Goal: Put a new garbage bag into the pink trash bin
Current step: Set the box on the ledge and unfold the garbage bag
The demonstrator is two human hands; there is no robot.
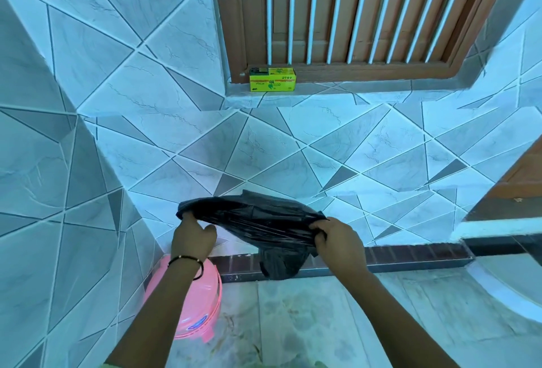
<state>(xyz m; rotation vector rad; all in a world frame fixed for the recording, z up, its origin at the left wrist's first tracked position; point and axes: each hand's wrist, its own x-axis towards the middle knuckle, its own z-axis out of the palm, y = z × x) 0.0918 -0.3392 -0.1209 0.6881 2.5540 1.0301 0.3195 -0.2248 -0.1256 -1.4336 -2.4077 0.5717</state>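
A black garbage bag (pixel 258 221) is stretched in the air between both hands, in front of the tiled wall; its lower end hangs down near the skirting. My left hand (pixel 192 237) pinches the bag's left edge, and my right hand (pixel 337 240) grips its right edge. The pink trash bin (pixel 202 303) stands on the floor in the corner, below and behind my left forearm, which hides part of it. Its lid looks closed, with a sticker on the front.
A yellow-green box of bin bags (pixel 272 79) sits on the window ledge (pixel 366 86) above. Tiled walls close off the left and the front. A dark brick skirting (pixel 410 256) runs along the floor, and a white curved fixture (pixel 510 288) is at the right.
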